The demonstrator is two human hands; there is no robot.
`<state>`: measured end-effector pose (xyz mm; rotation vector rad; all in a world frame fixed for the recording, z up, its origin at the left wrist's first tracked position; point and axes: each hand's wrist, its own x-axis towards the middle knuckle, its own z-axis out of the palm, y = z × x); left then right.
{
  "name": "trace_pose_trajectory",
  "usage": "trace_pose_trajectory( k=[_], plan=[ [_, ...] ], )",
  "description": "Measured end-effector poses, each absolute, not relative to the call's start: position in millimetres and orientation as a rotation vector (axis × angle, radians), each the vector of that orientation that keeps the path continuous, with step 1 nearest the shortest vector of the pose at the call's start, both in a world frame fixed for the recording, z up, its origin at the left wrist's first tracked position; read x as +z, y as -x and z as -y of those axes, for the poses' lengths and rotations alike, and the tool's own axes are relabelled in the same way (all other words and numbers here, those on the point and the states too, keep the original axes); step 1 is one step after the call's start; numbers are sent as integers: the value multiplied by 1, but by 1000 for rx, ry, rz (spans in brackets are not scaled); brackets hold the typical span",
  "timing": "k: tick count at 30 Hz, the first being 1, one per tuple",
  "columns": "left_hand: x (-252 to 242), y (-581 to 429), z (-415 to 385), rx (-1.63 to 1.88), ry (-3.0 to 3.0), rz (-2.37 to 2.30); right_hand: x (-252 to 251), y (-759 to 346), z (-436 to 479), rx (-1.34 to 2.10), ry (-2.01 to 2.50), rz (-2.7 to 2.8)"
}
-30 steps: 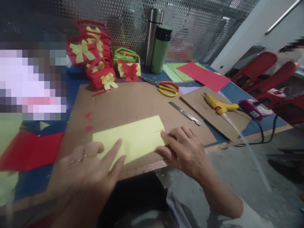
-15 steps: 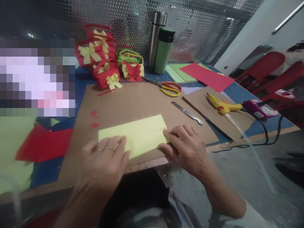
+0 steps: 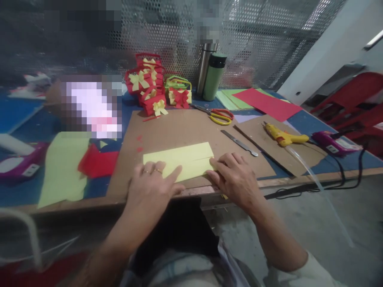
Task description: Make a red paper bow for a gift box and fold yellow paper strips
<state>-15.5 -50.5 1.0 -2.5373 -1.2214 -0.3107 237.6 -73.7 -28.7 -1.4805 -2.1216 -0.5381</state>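
Note:
A folded sheet of pale yellow paper lies across the brown cardboard near the table's front edge, a crease line showing toward its right end. My left hand, with rings on it, rests over the paper's left front part, forefinger stretched along it and thumb apart near the front edge. At the right end, my right hand pinches the paper's corner between thumb and fingers. Beyond that hand, a flat metal blade lies on the cardboard. Small red paper scraps lie left of the yellow sheet.
Scissors lie behind the blade. A yellow glue gun sits at right, its clear stick overhanging the edge. Small red paper baskets and a green bottle stand at the back. Red paper lies left.
The view has swung left, so the table's things appear farther right. My left forefinger and thumb have spread apart on the yellow paper. My right hand stays at its right end.

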Motion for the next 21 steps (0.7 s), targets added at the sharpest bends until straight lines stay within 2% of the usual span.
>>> trace_pose_trajectory(
  k=[11,17,21],
  plan=[
    [-37,3,72,-564,2395,1387,-29,-235,78,-611,1490,2147],
    [-43,0,73,-591,2354,1426,-26,-231,75,-239,1226,2373],
    [-40,-4,76,-574,2323,1447,-35,-227,76,-222,1239,2380]
  ],
)
